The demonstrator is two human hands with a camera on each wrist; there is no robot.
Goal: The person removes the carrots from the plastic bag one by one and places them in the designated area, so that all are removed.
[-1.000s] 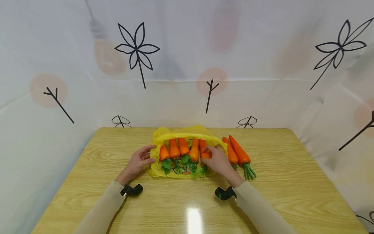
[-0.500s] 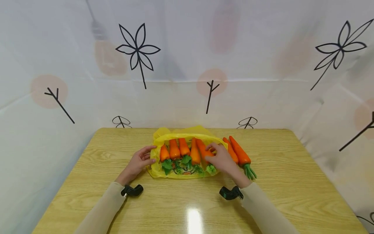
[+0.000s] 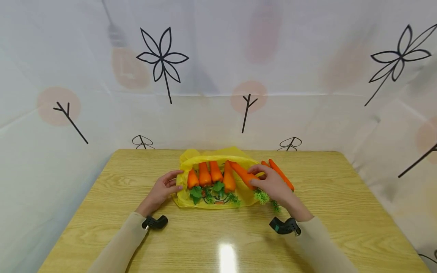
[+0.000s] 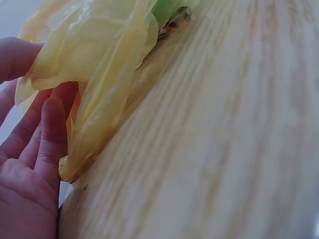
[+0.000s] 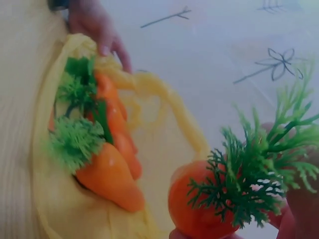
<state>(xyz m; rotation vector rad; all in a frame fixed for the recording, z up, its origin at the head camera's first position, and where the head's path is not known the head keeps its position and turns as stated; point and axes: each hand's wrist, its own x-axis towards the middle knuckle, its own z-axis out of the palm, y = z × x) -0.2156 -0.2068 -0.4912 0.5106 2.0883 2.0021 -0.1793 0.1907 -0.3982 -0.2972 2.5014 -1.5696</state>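
Observation:
A yellow plastic bag (image 3: pixel 244 193) lies with its mouth facing me, and several toy carrots (image 3: pixel 205 176) with green tops rest inside. My left hand (image 3: pixel 162 189) holds the bag's left side, fingers and thumb at its edge; the left wrist view shows fingertips partly hidden by the thin plastic (image 4: pixel 107 94). At the bag's right side my right hand (image 3: pixel 273 185) grips a carrot (image 3: pixel 243 174) by its thick end. Its pointed tip still overlaps the bag's inside, while its leafy top (image 3: pixel 261 196) hangs past the rim. That carrot's round orange end (image 5: pixel 197 199) shows close in the right wrist view.
To the right of the bag, two more carrots (image 3: pixel 281 174) lie on the wooden table (image 3: pixel 191 235), partly hidden by my right hand. Behind the table's far edge hangs a pale patterned cloth (image 3: pixel 205 121).
My right hand has moved right, drawing the carrot sideways so that it slants and its leafy end crosses the bag's rim. My left hand has stayed at the bag's left side.

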